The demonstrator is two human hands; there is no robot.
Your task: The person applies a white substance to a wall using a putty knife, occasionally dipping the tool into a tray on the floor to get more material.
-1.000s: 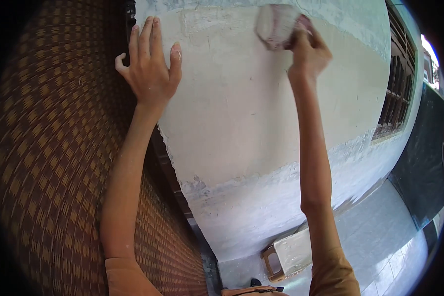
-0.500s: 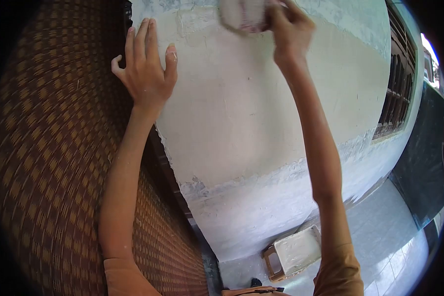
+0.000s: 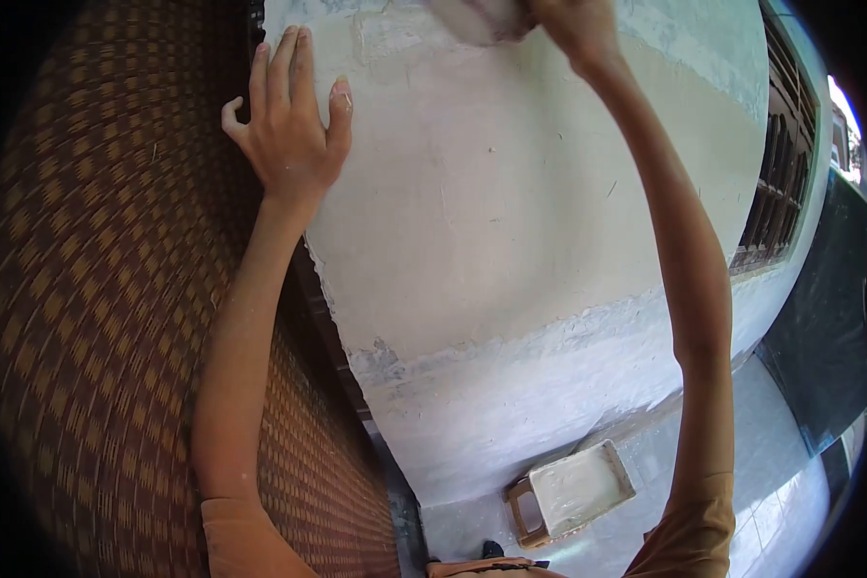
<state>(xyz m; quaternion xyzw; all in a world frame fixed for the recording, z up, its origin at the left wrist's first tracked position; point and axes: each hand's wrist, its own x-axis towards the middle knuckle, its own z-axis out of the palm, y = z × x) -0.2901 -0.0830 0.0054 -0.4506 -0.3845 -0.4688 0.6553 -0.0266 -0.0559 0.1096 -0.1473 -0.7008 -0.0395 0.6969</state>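
My left hand (image 3: 294, 125) lies with fingers spread against the upper left edge of the plastered wall (image 3: 453, 222), holding nothing. At the top of the view my right hand (image 3: 583, 29) grips a pale, flat tool (image 3: 482, 17), blurred and partly cut off by the frame's top edge. The tool is against or very near the wall surface. A smooth cream layer covers the middle of the wall, with rougher bluish-white patches above and below.
A woven brown panel (image 3: 116, 289) runs along the left. Below, a tray of white paste (image 3: 580, 489) rests on a small stool (image 3: 527, 512) on the tiled floor. A barred window (image 3: 783, 173) and a dark panel (image 3: 824, 308) are at the right.
My right forearm has swung to the right, and its hand has moved slightly up with the tool. My left hand stays nearly in place on the wall.
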